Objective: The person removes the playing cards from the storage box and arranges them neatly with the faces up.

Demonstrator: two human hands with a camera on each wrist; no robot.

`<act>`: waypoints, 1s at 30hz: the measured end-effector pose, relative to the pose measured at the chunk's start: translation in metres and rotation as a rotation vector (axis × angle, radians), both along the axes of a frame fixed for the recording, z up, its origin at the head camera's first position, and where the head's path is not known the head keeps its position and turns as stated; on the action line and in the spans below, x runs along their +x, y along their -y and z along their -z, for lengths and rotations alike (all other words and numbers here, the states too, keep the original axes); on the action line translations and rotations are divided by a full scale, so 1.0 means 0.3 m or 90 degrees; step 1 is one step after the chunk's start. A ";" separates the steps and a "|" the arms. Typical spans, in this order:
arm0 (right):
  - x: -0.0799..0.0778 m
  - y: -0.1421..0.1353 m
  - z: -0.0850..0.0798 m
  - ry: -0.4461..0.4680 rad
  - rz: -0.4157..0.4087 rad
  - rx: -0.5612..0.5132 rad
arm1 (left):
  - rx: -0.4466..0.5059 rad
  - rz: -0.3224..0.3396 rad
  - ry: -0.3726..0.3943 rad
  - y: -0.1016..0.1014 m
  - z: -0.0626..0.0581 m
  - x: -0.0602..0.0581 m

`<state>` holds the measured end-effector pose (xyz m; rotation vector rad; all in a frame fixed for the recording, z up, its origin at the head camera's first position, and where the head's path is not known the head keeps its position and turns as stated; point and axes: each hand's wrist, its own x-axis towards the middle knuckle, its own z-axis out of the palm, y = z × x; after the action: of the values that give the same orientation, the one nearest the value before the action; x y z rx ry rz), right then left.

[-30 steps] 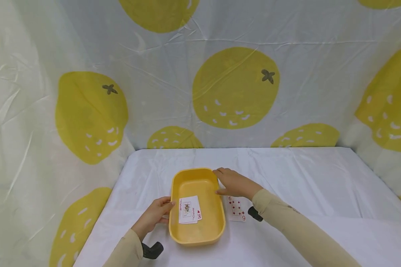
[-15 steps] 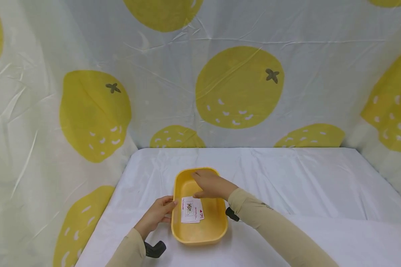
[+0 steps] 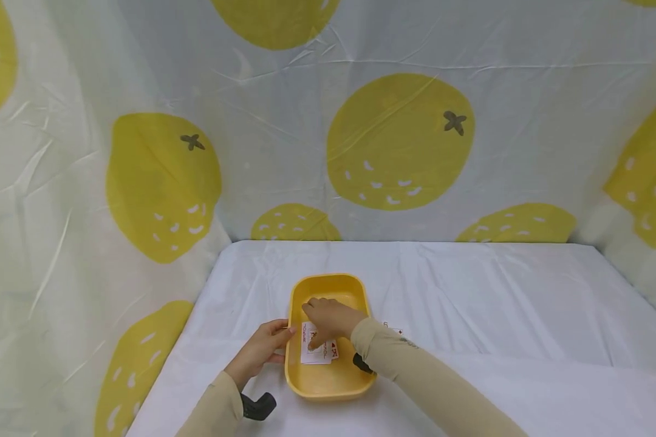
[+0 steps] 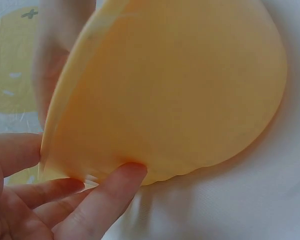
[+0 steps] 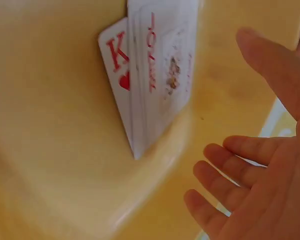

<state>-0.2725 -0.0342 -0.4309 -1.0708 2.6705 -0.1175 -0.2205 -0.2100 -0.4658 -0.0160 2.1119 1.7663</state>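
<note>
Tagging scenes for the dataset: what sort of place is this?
Probably a staged recording booth: lemon-print fabric hangs behind and beside a white-draped table bearing a yellow tray of playing cards.

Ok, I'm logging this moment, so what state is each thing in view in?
Tray: right way up on the tablecloth.
Joker: face up in the tray, uppermost.
King of hearts: face up, partly under the joker.
Card outside: face up, largely hidden by the right sleeve.
Left hand: grips the tray's side.
Right hand: over the tray, thumb apart from fingers, holding nothing.
Tablecloth: spread, creased.
Curtain: hanging, creased.
</note>
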 end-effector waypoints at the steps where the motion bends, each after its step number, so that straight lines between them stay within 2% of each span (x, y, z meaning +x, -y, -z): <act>1: 0.003 0.002 0.009 0.004 0.002 0.008 | -0.002 0.000 -0.001 -0.001 0.001 0.000; 5: 0.021 0.000 0.051 0.011 0.028 0.031 | -0.005 -0.001 -0.002 -0.005 0.002 0.004; 9: 0.045 -0.013 0.078 -0.010 0.053 0.054 | 0.000 -0.001 -0.002 -0.010 0.005 0.007; 11: 0.052 -0.017 0.085 -0.026 0.047 0.060 | 0.003 0.000 -0.003 -0.011 0.007 0.008; 18: 0.056 -0.004 0.081 -0.021 0.019 0.047 | -0.005 -0.004 -0.001 -0.008 -0.001 0.011; 23: 0.056 0.004 0.071 -0.028 0.017 0.052 | -0.026 -0.007 -0.003 -0.007 -0.006 0.006; 30: 0.055 0.007 0.060 -0.032 0.017 0.053 | -0.021 -0.009 0.002 -0.003 -0.005 -0.001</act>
<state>-0.2560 -0.0363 -0.4488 -1.0257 2.7100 0.0151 -0.2208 -0.2090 -0.4643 -0.0425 2.1441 1.7374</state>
